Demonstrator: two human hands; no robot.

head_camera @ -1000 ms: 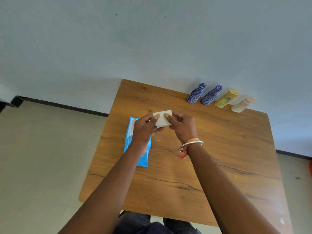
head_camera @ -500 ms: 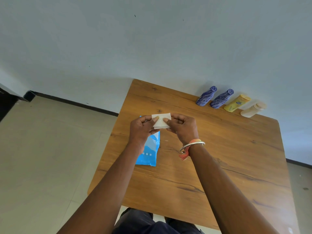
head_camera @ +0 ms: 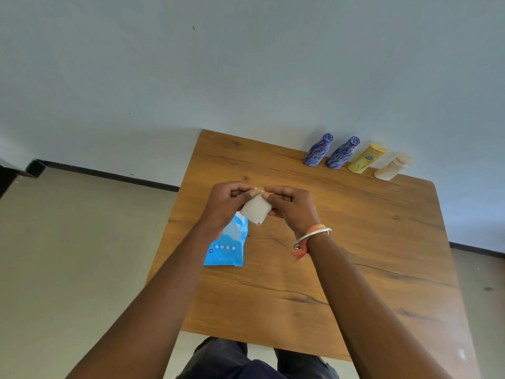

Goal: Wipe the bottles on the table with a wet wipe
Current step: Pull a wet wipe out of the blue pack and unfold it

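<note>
Over the middle of the wooden table (head_camera: pixel 369 269), my left hand (head_camera: pixel 224 205) and my right hand (head_camera: pixel 291 206) both pinch the top edge of a folded white wet wipe (head_camera: pixel 257 210), which hangs down between them. Along the far edge by the wall stand two blue patterned bottles (head_camera: pixel 318 150) (head_camera: pixel 343 153), a yellow bottle (head_camera: pixel 367 158) and a cream bottle (head_camera: pixel 392 168). Both hands are well short of the bottles.
A blue wet-wipe pack (head_camera: pixel 228 246) lies flat on the table under my left wrist. The pale wall runs right behind the bottles. Tiled floor lies to the left of the table, and my dark trousers show below its near edge.
My fingertips have come together at the wipe's top edge, and the wipe now hangs down towards me instead of being held flat between the hands.
</note>
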